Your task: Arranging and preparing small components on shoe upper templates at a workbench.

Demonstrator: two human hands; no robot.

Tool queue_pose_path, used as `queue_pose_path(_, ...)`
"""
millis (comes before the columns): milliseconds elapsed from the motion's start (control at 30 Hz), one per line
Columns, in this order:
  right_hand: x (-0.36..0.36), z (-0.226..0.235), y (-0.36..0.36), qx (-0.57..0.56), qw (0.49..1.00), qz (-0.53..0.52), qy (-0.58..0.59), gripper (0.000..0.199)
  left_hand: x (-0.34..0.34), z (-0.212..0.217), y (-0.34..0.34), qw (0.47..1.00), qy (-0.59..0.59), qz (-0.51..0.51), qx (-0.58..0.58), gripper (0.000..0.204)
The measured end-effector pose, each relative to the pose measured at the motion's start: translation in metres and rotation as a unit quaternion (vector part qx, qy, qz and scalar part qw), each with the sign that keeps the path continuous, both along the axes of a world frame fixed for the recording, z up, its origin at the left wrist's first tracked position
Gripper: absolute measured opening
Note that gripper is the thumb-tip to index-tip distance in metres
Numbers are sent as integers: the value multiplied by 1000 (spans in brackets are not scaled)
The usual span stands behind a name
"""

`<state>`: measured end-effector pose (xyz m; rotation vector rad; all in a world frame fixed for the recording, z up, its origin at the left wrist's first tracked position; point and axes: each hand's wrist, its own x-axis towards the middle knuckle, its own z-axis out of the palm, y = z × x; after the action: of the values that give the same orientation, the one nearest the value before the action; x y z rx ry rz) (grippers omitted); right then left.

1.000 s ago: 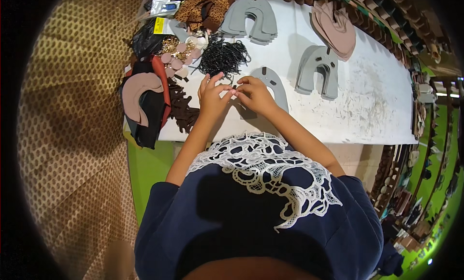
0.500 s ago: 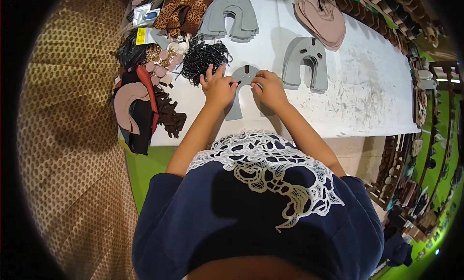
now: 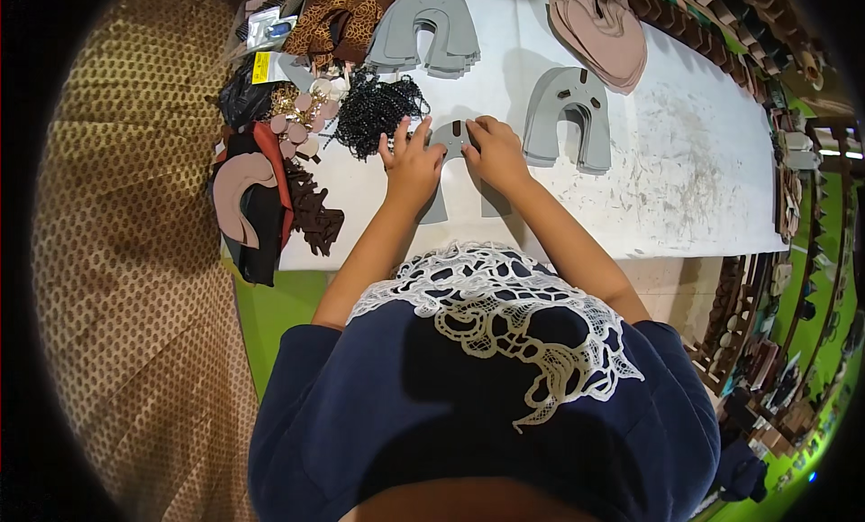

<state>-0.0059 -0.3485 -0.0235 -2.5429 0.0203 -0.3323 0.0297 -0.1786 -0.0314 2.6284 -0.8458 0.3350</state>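
Observation:
A grey horseshoe-shaped cut piece [image 3: 450,136] lies flat on the white worktable [image 3: 685,170], its two legs pointing toward me. My left hand [image 3: 410,161] rests on its left side with the fingers spread toward a heap of black beads [image 3: 378,112]. My right hand [image 3: 494,152] presses its right side, fingertips at the top near a small dark tab. Both hands cover most of the piece; whether something small is pinched between the fingers is hidden.
A stack of grey horseshoe pieces [image 3: 423,31] and a single one [image 3: 568,116] lie further back. Pink pieces [image 3: 599,26] sit at the far right, with pink, black and brown trims [image 3: 270,188] and gold ornaments [image 3: 302,116] at the left edge. Racks [image 3: 793,279] line the right.
The view has shifted, so the table sits lower and more centred in the picture. Both hands stay on the same grey piece, the left fingers now spread wider.

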Motion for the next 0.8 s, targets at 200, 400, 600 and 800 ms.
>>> queue_pose_path(200,27,-7,-4,28,995,-17,91,33,-16,2,4,999,-27,-5,17,19)
queue_pose_path(400,42,0,-12,-49,984,60,158,40,-28,-7,5,999,-12,31,30,30)
queue_pose_path(600,55,6,-16,-41,943,132,303,47,-32,-6,3,997,-6,52,51,35)
queue_pose_path(800,57,14,-2,-21,939,79,334,47,-34,-2,-1,995,-14,67,72,36)
